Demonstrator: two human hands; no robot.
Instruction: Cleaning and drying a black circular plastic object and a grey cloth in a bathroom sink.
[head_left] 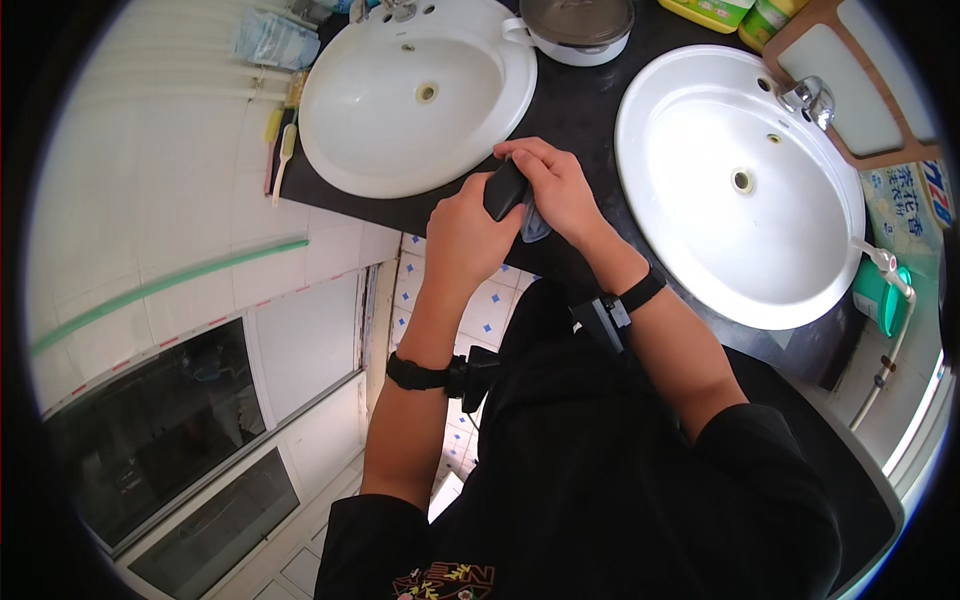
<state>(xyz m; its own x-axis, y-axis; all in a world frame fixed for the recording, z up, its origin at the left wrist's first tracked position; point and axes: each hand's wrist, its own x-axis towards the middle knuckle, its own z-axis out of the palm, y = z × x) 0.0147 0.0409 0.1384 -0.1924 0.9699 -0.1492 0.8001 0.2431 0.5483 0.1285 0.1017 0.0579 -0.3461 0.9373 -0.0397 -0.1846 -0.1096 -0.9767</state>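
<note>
Both my hands are in front of me, over the dark counter edge between two white washbasins. My left hand is closed round a small black object with a smooth rounded body; its kind does not show. My right hand wraps over the same object from the other side, its fingers curled across the top. A see-through greyish piece sticks out below my right palm; whether it belongs to the black object I cannot tell. My fingers hide much of both. Each of my wrists wears a black strap with a small device.
The left basin and right basin are set in the black counter. A lidded pot stands between them at the back. Toothbrushes lie far left. A green container and pipe are at right.
</note>
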